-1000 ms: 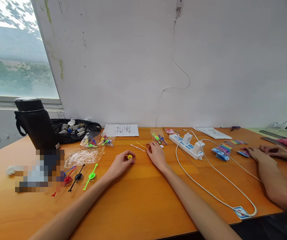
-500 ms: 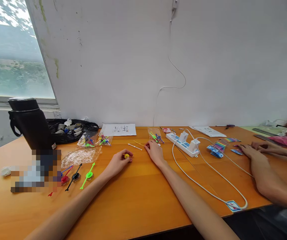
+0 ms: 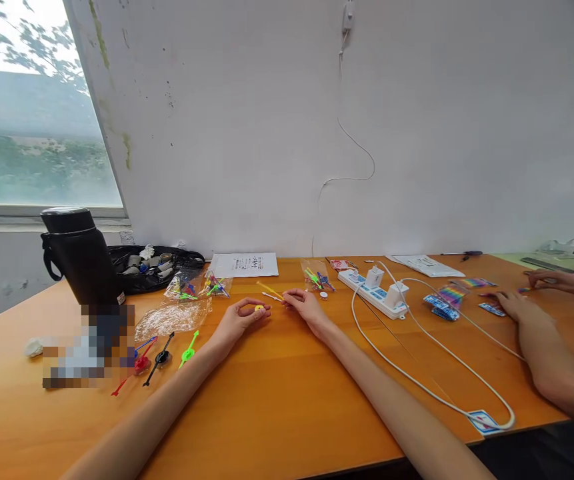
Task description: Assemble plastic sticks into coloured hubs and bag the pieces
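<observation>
- Head view: one pale, stained wall point(image 3: 247, 133) fills the background, with one slanting-edged window point(image 3: 31, 147) at upper left.
- One glossy orange-brown wooden table point(image 3: 337, 407) meets the wall.
- One black cylindrical bottle point(image 3: 81, 267) stands at left, beside one black plastic bag point(image 3: 191, 257) holding grey pieces.
- One long white power strip point(image 3: 361, 289) carries two white plugs point(image 3: 395, 297).
- Two co-worker's hands point(image 3: 513, 304) work at far right.
- Left hand point(image 3: 237, 323): curled, thumb and fingertips nearly together around one small yellow round piece point(image 3: 259, 308), above the table's middle.
- Right hand point(image 3: 307, 311): fingertips pinched on one thin yellow stick point(image 3: 269, 289); one white stick point(image 3: 271, 296) lies just beside it.
- Four plastic arrows, blue point(image 3: 145, 345), red point(image 3: 141, 363), black point(image 3: 163, 359) and green point(image 3: 188, 355), lie left of the left hand.
- Three clear packets point(image 3: 318, 275) contain coloured pieces.
- One small white disc point(image 3: 323, 295) lies beyond the right hand.
</observation>
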Demonstrator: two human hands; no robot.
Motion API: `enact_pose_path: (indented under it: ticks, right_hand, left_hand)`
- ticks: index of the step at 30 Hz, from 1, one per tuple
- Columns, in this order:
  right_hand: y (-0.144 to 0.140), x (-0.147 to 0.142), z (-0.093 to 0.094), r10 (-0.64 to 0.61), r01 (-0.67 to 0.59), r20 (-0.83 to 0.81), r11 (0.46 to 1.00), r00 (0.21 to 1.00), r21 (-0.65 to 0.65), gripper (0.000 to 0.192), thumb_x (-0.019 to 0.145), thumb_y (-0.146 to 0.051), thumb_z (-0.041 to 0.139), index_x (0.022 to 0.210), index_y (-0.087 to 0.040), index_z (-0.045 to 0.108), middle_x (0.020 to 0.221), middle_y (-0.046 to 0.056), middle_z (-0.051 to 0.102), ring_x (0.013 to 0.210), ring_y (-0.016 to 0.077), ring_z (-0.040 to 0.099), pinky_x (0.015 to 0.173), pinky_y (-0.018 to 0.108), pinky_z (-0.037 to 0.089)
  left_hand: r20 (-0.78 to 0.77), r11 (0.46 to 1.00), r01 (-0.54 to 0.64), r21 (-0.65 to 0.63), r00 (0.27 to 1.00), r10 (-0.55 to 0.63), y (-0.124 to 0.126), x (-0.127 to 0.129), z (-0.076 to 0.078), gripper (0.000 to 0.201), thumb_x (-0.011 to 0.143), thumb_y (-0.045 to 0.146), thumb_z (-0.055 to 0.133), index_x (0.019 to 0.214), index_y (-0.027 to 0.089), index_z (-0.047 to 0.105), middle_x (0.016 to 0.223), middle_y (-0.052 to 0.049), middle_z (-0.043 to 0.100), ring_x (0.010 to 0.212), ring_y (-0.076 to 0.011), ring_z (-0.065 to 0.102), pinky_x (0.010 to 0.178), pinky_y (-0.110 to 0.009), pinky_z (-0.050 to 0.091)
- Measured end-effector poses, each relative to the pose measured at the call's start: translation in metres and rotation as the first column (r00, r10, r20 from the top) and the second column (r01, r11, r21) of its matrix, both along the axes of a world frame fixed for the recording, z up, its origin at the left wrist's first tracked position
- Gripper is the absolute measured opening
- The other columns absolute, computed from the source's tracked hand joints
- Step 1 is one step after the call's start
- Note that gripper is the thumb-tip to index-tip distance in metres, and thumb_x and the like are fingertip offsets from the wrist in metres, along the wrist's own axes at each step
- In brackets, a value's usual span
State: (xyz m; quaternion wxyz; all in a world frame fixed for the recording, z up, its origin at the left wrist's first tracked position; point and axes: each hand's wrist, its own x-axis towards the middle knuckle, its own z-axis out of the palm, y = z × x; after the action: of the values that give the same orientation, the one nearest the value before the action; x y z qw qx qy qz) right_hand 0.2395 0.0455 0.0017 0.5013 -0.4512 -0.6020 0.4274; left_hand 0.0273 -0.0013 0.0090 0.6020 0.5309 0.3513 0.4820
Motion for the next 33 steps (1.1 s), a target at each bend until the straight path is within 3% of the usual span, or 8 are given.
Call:
enact_pose_path:
  ticks: [2,4,9,17,26,33]
  right_hand:
    - [-0.006,-0.007,0.003,0.111,-0.12,-0.169,0.992,0.979,-0.044,0.036,0.073,-0.045,0.075,0.096,-0.018,0.067,0.09,0.007,0.073,0.088,0.0183,0.068,0.083,0.031,0.052]
    - [-0.011,-0.01,0.006,0.17,-0.19,-0.237,0.98,0.957,-0.066,0.039,0.071,-0.044,0.079,0.098,-0.018,0.068,0.09,0.005,0.073,0.09,0.0176,0.067,0.086,0.03,0.051]
    - [-0.018,-0.009,0.012,0.269,-0.277,-0.134,0.96,0.954,-0.045,0.04,0.073,-0.043,0.078,0.103,-0.02,0.068,0.096,0.005,0.073,0.094,0.0169,0.066,0.086,0.03,0.05]
    - [-0.023,-0.011,0.012,0.3,-0.311,0.155,0.949,0.941,0.054,0.034,0.078,-0.045,0.072,0.097,-0.017,0.068,0.098,0.006,0.072,0.089,0.0185,0.067,0.082,0.032,0.05]
    - [-0.021,-0.012,0.012,0.306,-0.326,0.16,0.938,0.939,0.12,0.032,0.081,-0.044,0.07,0.101,-0.018,0.068,0.102,0.006,0.071,0.093,0.0187,0.066,0.085,0.031,0.05]
    - [-0.015,-0.01,0.004,0.214,-0.237,0.198,0.967,0.957,0.098,0.031,0.077,-0.041,0.071,0.095,-0.017,0.068,0.091,0.005,0.071,0.08,0.017,0.065,0.073,0.029,0.049]
  left_hand:
    - [0.036,1.0,-0.007,-0.005,0.999,0.007,0.001,-0.002,-0.001,0.045,0.073,0.043,0.081,0.104,0.017,0.062,0.113,-0.015,0.074,0.109,-0.0255,0.069,0.107,-0.043,0.046]
    - [0.042,1.0,-0.012,-0.003,0.999,0.013,0.002,-0.003,-0.002,0.045,0.074,0.042,0.08,0.107,0.016,0.064,0.114,-0.015,0.074,0.112,-0.0262,0.068,0.11,-0.045,0.043]
    - [0.039,1.0,-0.004,0.006,0.999,0.004,0.004,-0.002,-0.002,0.054,0.071,0.038,0.082,0.117,0.017,0.064,0.122,-0.014,0.07,0.121,-0.0278,0.063,0.114,-0.045,0.038]
    - [0.041,0.998,-0.005,0.061,0.999,0.002,0.009,-0.001,-0.007,0.06,0.068,0.034,0.082,0.121,0.015,0.064,0.13,-0.014,0.066,0.125,-0.0293,0.058,0.111,-0.044,0.04]
    - [0.115,1.0,-0.006,0.024,0.993,0.003,0.008,0.0,-0.006,0.046,0.071,0.027,0.078,0.114,0.018,0.067,0.125,-0.011,0.069,0.115,-0.0251,0.065,0.11,-0.042,0.041]
    - [0.079,0.998,-0.016,0.054,0.997,0.012,0.009,0.0,-0.009,0.04,0.072,0.029,0.076,0.11,0.018,0.068,0.121,-0.01,0.07,0.117,-0.0248,0.064,0.107,-0.04,0.044]
